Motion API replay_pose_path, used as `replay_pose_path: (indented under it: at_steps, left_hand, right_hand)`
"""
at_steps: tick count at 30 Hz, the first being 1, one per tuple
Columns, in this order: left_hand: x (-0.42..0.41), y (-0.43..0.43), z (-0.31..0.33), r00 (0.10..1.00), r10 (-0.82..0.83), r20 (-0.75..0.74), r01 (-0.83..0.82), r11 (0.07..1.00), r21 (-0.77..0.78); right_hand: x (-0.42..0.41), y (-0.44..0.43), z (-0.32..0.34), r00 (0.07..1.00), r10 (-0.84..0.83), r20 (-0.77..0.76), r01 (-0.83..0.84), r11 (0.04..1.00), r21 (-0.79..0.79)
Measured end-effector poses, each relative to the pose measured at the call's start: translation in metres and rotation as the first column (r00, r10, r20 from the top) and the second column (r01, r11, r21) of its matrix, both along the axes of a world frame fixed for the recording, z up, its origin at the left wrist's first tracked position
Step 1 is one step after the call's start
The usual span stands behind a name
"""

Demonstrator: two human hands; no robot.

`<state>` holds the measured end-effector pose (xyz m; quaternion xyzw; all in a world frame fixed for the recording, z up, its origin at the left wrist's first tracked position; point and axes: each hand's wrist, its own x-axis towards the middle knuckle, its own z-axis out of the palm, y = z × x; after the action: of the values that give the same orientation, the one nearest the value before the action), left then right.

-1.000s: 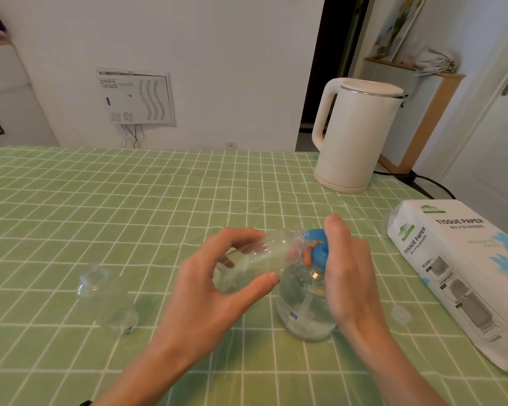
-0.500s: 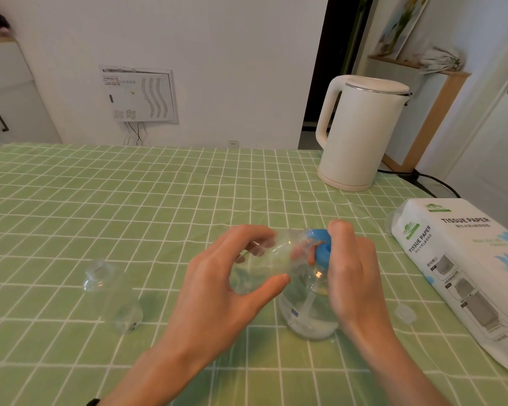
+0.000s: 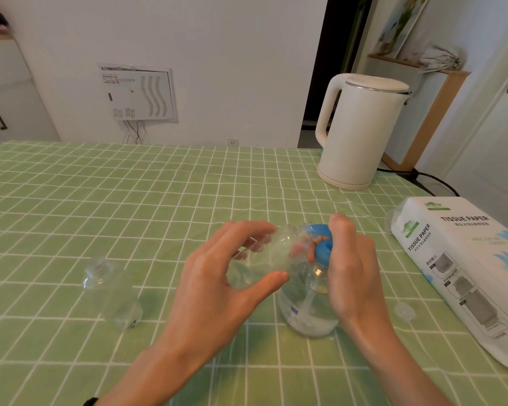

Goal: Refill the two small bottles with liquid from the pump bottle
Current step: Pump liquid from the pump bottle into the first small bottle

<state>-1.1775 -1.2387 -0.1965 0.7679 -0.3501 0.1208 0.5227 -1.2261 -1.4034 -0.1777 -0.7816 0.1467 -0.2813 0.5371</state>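
Observation:
A clear pump bottle (image 3: 302,312) with a blue pump head (image 3: 321,244) stands on the green checked tablecloth (image 3: 129,206), with a little liquid at its bottom. My right hand (image 3: 352,273) wraps around the pump head from the right. My left hand (image 3: 217,288) holds a small clear bottle (image 3: 264,256) tilted on its side, its mouth against the pump's nozzle. A second small clear bottle (image 3: 112,294) stands capped on the cloth to the left. A small clear cap (image 3: 404,312) lies to the right of the pump bottle.
A white electric kettle (image 3: 358,133) stands at the back right, its black cord (image 3: 428,178) trailing off the table. A white tissue paper pack (image 3: 464,268) lies along the right edge. A wall and a cabinet (image 3: 9,98) are behind the table.
Both hands keep the same hold on the small bottle and pump head. The view has shifted slightly, and the hands sit a little further right in frame.

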Motion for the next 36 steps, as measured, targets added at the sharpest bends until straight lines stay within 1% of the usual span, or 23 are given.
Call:
replay_pose_path:
  at_steps: [3,7,10,15,17,20,22,27,31,36]
  left_hand:
    - [0.001,0.001,0.0,1.0,0.016,0.01,-0.016,1.0,0.003]
    - [0.001,0.002,0.0,1.0,0.022,0.012,-0.022,1.0,0.0]
    - [0.0,0.003,0.0,0.999,0.03,0.014,-0.03,1.0,-0.005]
    - [0.001,0.004,0.003,0.999,0.033,0.023,-0.032,0.999,-0.024]
    - [0.001,0.005,0.003,0.999,0.028,0.026,-0.027,0.999,-0.021]
    - [0.002,0.005,0.002,0.999,0.027,0.028,-0.027,1.0,-0.003]
    - [0.002,0.005,0.002,0.999,0.024,0.028,-0.024,1.0,0.002]
    - [0.002,0.006,0.002,0.999,0.021,0.028,-0.021,1.0,-0.006]
    - [0.002,0.007,0.003,0.999,0.029,0.032,-0.029,1.0,-0.006]
    - [0.001,0.006,0.005,0.999,0.03,0.026,-0.03,1.0,0.003]
  right_hand:
    - [0.0,-0.003,0.0,1.0,-0.011,0.025,0.011,1.0,-0.013]
    - [-0.001,-0.004,-0.004,1.0,0.009,0.022,-0.009,1.0,-0.01]
    - [0.0,-0.004,-0.007,1.0,-0.004,-0.009,0.004,1.0,-0.01]
    - [0.002,-0.004,-0.006,1.0,-0.011,-0.013,0.012,1.0,0.012]
    - [0.002,-0.004,-0.005,1.0,0.01,0.012,-0.01,1.0,0.022]
    - [0.002,-0.006,-0.006,0.998,0.033,0.053,-0.032,0.999,-0.023]
    - [0.001,-0.006,-0.007,0.998,0.024,0.05,-0.022,0.999,-0.031]
    - [0.002,-0.006,-0.01,1.0,-0.008,0.01,0.008,1.0,0.009]
    - [0.003,-0.005,-0.008,1.0,-0.017,0.015,0.017,1.0,0.006]
    - [0.003,-0.006,-0.008,0.998,0.022,0.06,-0.022,1.0,-0.005]
